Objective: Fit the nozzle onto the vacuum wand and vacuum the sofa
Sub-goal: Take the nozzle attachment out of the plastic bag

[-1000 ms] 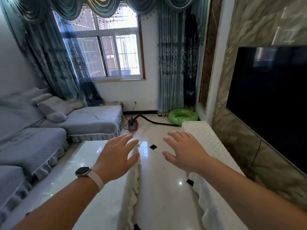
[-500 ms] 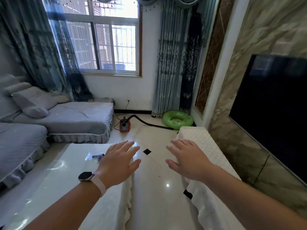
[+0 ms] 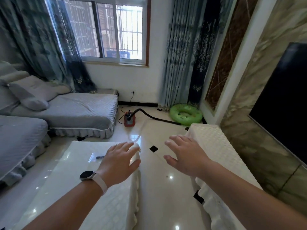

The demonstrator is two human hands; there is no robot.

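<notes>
A small red vacuum cleaner point(image 3: 129, 119) stands on the tiled floor by the end of the grey sofa point(image 3: 79, 110). Its black hose point(image 3: 156, 117) runs right across the floor toward a green swim ring. A small dark piece, perhaps the nozzle, point(image 3: 100, 157) lies on the glossy coffee table beside a clear wrapper. My left hand point(image 3: 118, 161) hovers over the table's far right corner with fingers spread and nothing in it; a watch is on the wrist. My right hand point(image 3: 186, 155) is held out over the floor, fingers straight, holding nothing.
The white-covered coffee table point(image 3: 66, 188) fills the lower left. A low cabinet under a white cloth point(image 3: 216, 146) runs along the right beneath a dark TV point(image 3: 285, 97). A green swim ring point(image 3: 186, 115) lies in the corner. A tiled aisle runs between table and cabinet.
The view has moved forward and tilted down; sofa, vacuum and swim ring appear closer. Both hands stay held out with straight fingers. The small dark piece on the table has come into view.
</notes>
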